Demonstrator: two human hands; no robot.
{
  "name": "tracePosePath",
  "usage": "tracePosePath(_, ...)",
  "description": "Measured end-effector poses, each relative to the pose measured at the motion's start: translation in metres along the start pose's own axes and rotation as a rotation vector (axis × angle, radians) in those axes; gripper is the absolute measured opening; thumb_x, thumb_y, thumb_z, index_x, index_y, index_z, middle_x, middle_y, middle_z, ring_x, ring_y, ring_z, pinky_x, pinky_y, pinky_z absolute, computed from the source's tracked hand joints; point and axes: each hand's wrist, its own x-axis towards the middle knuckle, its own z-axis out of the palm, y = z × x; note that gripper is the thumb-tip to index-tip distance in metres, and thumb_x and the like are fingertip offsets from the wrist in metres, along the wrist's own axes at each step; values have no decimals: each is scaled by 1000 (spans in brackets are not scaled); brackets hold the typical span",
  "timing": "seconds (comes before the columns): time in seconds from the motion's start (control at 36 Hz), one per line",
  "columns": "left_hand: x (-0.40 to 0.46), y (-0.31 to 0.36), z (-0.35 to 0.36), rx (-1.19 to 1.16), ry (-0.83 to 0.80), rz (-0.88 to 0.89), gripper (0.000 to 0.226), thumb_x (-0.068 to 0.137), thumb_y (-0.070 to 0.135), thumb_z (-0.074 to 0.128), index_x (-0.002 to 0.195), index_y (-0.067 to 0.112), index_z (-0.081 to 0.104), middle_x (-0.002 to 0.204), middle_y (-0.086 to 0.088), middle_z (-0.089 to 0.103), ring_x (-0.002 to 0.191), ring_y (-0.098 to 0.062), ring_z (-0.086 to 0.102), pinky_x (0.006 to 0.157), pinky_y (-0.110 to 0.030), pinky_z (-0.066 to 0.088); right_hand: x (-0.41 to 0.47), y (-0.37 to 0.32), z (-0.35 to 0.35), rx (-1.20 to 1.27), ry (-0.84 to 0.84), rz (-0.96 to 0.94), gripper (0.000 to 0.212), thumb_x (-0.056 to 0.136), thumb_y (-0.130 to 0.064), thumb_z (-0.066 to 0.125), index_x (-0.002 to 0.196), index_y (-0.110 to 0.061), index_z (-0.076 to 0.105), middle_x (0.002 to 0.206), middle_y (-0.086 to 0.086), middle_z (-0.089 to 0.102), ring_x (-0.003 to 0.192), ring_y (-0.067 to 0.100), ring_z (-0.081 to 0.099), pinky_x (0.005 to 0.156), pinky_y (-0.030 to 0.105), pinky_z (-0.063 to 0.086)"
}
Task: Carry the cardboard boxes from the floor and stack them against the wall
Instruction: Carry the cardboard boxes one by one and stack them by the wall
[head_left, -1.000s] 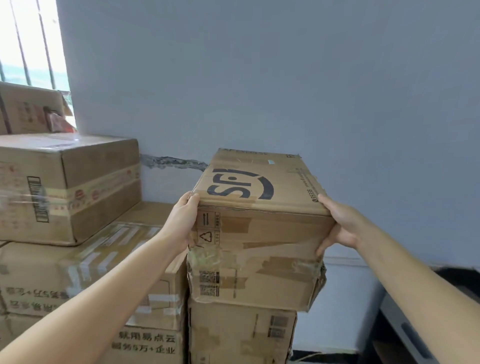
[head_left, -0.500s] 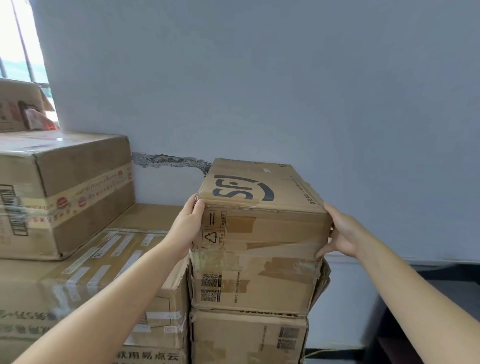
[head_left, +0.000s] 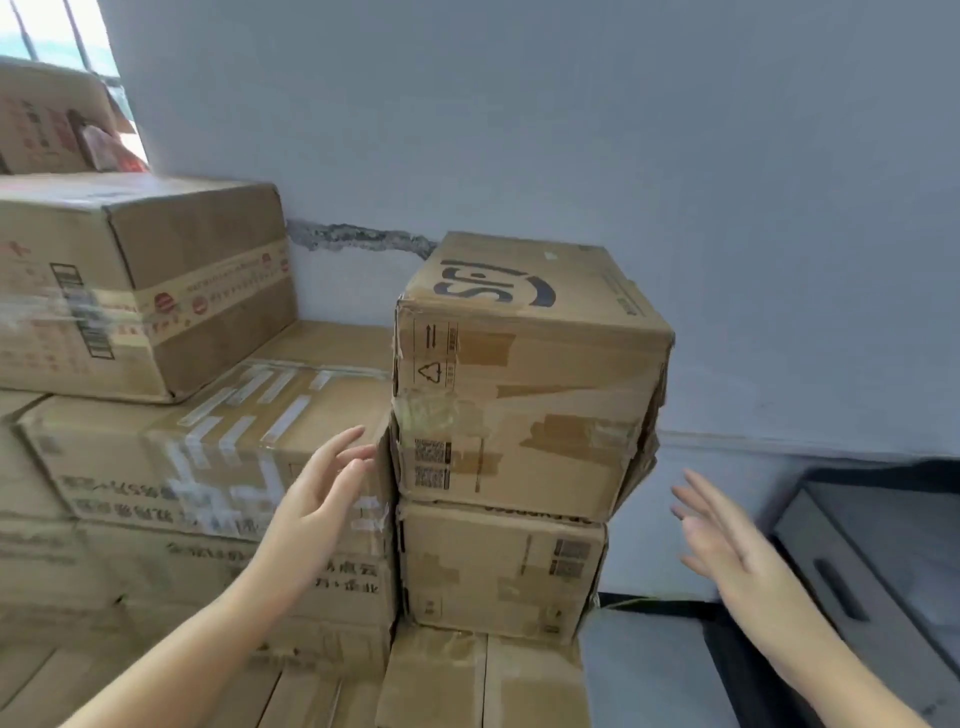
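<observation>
A worn cardboard box with an SF logo (head_left: 524, 374) rests on top of a smaller box (head_left: 498, 569), at the right end of the stack against the blue-grey wall (head_left: 623, 130). My left hand (head_left: 322, 499) hovers open below and to the left of it, fingers spread, touching nothing. To the box's lower right, my right hand (head_left: 732, 545) is also open and clear of it. Neither hand holds anything.
Larger taped boxes (head_left: 208, 457) fill the left, with one big box (head_left: 140, 280) on top and another (head_left: 47, 124) by the window. More boxes (head_left: 483, 680) lie underneath. A grey cabinet with a dark handle (head_left: 862, 571) stands at the right.
Both hands have let go of the SF box and pulled back and down, fingers spread. The box now sits unheld on the stack. The view has dropped and backed away.
</observation>
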Motion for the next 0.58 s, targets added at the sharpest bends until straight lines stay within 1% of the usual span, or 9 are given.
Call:
tracePosePath(0.11, -58, -27, 9, 0, -37, -95, 48, 78, 57, 47, 124, 44, 49, 116, 22, 64, 113, 1, 57, 102, -39, 44, -54, 38, 18, 28, -63, 100, 92, 45, -93, 56, 126, -53, 39, 128, -36, 51, 122, -12, 46, 110, 44, 38)
tracePosePath(0.17, -85, -41, 13, -4, -41, -148, 52, 76, 60, 49, 124, 41, 50, 115, 19, 65, 111, -1, 60, 100, -38, 45, -81, 54, 27, 50, -76, 172, 92, 46, -93, 56, 127, -53, 39, 128, -37, 50, 123, -10, 47, 109, 43, 39)
tracePosePath(0.28, -136, -72, 18, -8, -40, -300, 35, 92, 48, 52, 126, 39, 50, 115, 15, 66, 110, -5, 61, 98, -38, 45, -134, 78, 46, 125, -26, 319, 83, 52, -87, 58, 125, -49, 41, 130, -26, 51, 118, -11, 50, 107, 42, 41)
tracePosePath(0.31, -147, -81, 18, -2, -41, -334, 35, 91, 46, 50, 125, 39, 50, 115, 15, 66, 109, -6, 61, 98, -38, 45, -147, 83, 51, 140, -6, 352, 82, 53, -86, 59, 124, -48, 41, 132, -23, 50, 116, -12, 50, 105, 39, 44)
tracePosePath(0.36, -166, -94, 17, 0, -56, -415, 33, 88, 42, 49, 120, 39, 53, 112, 13, 68, 107, -7, 62, 96, -37, 46, -172, 90, 61, 182, 56, 416, 94, 41, -91, 61, 121, -45, 43, 130, -19, 52, 110, -13, 54, 90, 28, 52)
tracePosePath(0.42, -180, -103, 16, -45, -82, -520, 20, 97, 33, 49, 115, 32, 57, 106, 7, 71, 106, -12, 64, 92, -36, 48, -196, 95, 72, 254, 143, 487, 104, 29, -91, 65, 119, -43, 46, 122, -20, 55, 103, -12, 59, 80, 22, 55)
tracePosePath(0.44, -184, -106, 15, -66, -101, -568, 21, 96, 30, 47, 113, 28, 59, 103, 4, 72, 105, -15, 65, 91, -36, 49, -207, 97, 77, 291, 188, 518, 107, 25, -90, 67, 119, -42, 47, 119, -19, 57, 101, -9, 61, 79, 21, 56)
tracePosePath(0.53, -186, -111, 12, -83, -207, -648, 35, 84, 48, 55, 111, 25, 61, 98, 2, 73, 99, -17, 67, 87, -37, 52, -236, 96, 99, 360, 328, 584, 113, 23, -87, 69, 122, -38, 47, 115, -17, 61, 98, -4, 64, 78, 17, 55)
tracePosePath(0.58, -181, -116, 6, -65, -283, -657, 25, 91, 34, 50, 112, 24, 61, 96, 1, 73, 96, -16, 67, 87, -37, 52, -251, 92, 116, 382, 422, 614, 112, 24, -87, 70, 122, -38, 47, 114, -13, 64, 97, -1, 66, 78, 17, 55)
